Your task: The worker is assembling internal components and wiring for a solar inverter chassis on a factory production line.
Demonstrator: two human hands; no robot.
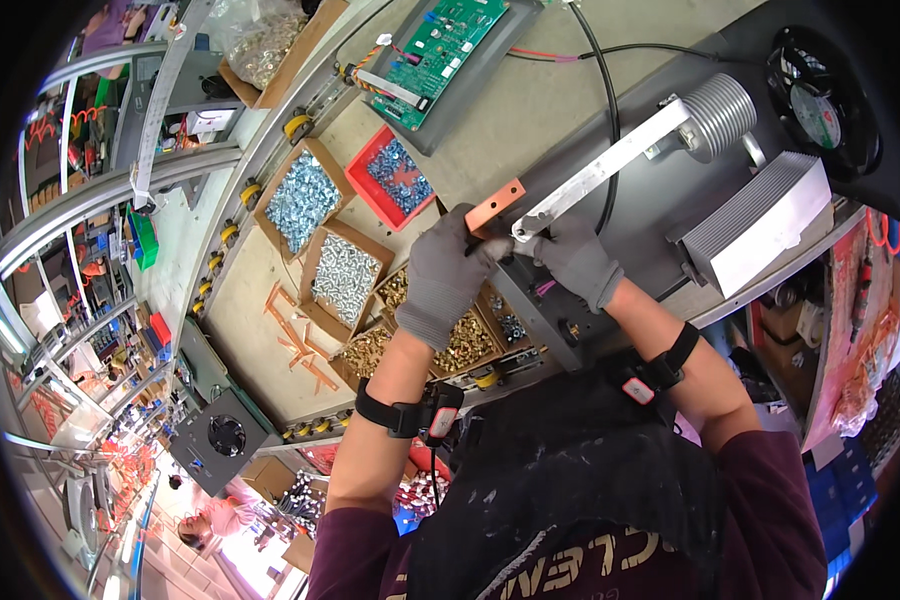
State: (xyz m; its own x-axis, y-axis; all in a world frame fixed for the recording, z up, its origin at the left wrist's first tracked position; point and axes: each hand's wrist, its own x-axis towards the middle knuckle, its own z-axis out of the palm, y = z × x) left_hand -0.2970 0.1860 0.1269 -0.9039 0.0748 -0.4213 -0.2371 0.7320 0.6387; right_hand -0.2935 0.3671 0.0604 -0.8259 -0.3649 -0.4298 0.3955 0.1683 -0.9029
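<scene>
Left of centre, cardboard boxes of silver screws (304, 200) and brass fasteners (375, 350) sit on the worktop (530, 110). At centre, the gloved left hand (448, 275) is clamped on a copper busbar (494, 208). Just right, the gloved right hand (575, 258) is closed on the lower end of an aluminium bar (610, 168). A finned heat sink (760, 225) lies at right.

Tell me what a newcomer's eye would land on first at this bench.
At the centre, two grey-gloved hands meet: the left hand pinches a copper strip, and the right hand grips the end of a long silver bar over a grey metal housing. To their left sit open boxes of screws, including a red tray, and a green circuit board lies at the top.
</scene>
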